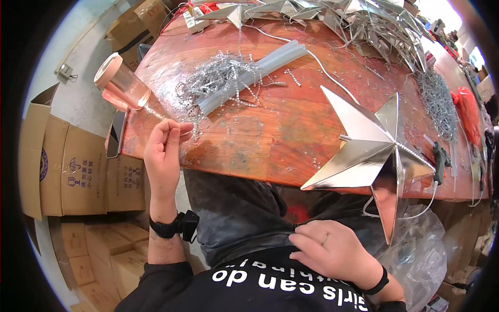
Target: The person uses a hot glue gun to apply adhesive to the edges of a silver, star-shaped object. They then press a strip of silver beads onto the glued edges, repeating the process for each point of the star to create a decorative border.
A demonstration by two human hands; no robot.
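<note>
My left hand [165, 151] is at the table's near left edge, thumb and fingers pinched together. Strands of silver rhinestone chain [221, 75] trail from a tangled pile to its fingertips; whether a strand is in the pinch is hard to see. Empty and loosely bent, my right hand [330, 247] rests against my lap, fingers partly apart. A shiny silver five-pointed star [364, 148] lies over the near edge at the right, one point hanging down. Sparkling chain runs along one of its ridges. Beside that point is a dark glue gun [442, 162] with a white cord.
Translucent glue sticks [254, 75] lie across the chain pile on the red-brown table [280, 135]. A clear jar [127, 83] and a phone [116, 132] are at the left edge. More silver stars [358, 26] heap at the back. Cardboard boxes [86, 166] stand left.
</note>
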